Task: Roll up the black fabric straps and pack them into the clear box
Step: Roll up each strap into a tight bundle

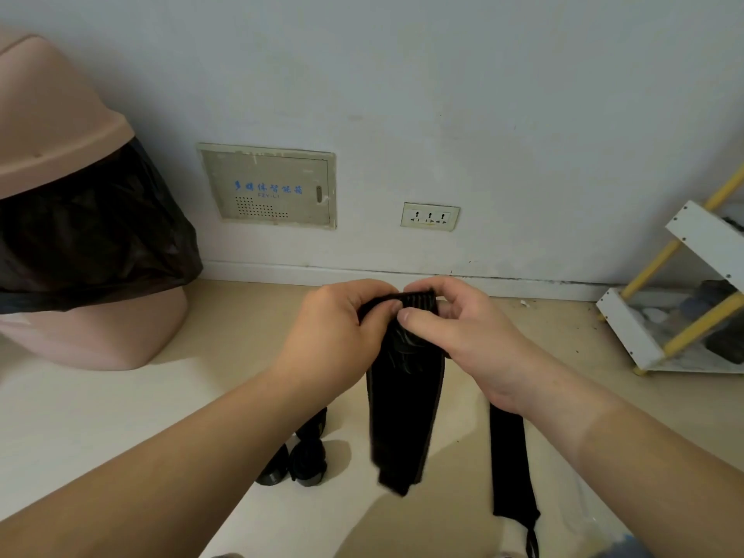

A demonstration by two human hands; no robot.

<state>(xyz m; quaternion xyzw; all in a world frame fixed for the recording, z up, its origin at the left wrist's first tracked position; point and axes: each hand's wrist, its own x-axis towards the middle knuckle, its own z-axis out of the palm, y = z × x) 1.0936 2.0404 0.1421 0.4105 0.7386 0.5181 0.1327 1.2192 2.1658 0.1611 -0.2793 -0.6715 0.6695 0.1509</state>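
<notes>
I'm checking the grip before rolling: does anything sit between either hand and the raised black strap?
Nothing visible does. The left hand and right hand both pinch the strap directly at its top end. No clear box shows, so that path cannot be judged.

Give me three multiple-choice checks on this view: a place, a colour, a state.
1. The loose strap on the floor lies: A. right of the held strap; B. left of it; C. draped over it.
2. The poles of the rack are: A. red; B. yellow; C. green.
3. The held strap is: A. fully rolled; B. flat on the floor; C. hanging from the left hand and right hand.
Answers: 1 A, it lies flat to the right of the dangling one; 2 B, the bars show yellow; 3 C, both hands pinch its top end while the rest dangles.
</notes>
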